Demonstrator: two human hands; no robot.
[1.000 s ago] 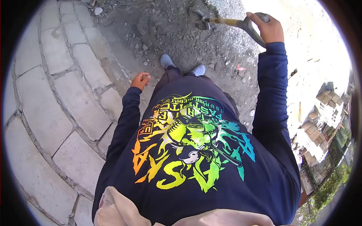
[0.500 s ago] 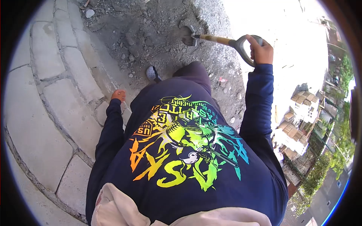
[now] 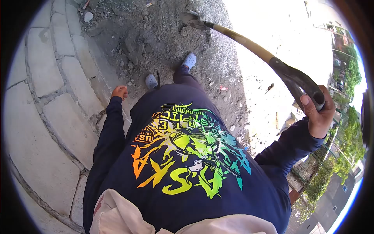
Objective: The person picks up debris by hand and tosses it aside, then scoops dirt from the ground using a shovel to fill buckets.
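My right hand (image 3: 321,111) is wrapped around the crossbar of the D-shaped handle of a shovel (image 3: 245,42). The shovel has a wooden shaft, a dark grey grip and a metal blade that points away from me, over the grey dirt (image 3: 163,27). Whether the blade touches the ground I cannot tell. At my left side hangs my left hand (image 3: 120,92), fingers curled, with nothing visible in it. It is nearest to the stone paving (image 3: 80,80).
Light-coloured clogs (image 3: 189,61) show on my feet, standing on dirt with scattered small stones. A pale stone (image 3: 88,16) lies at the upper left. Sunlit ground spreads to the right, with a fence and green plants (image 3: 350,140) beyond it.
My right hand has drawn the shovel's handle back and to the right, closer to me. The blade has shifted forward. One foot has come into view. My left hand has barely moved.
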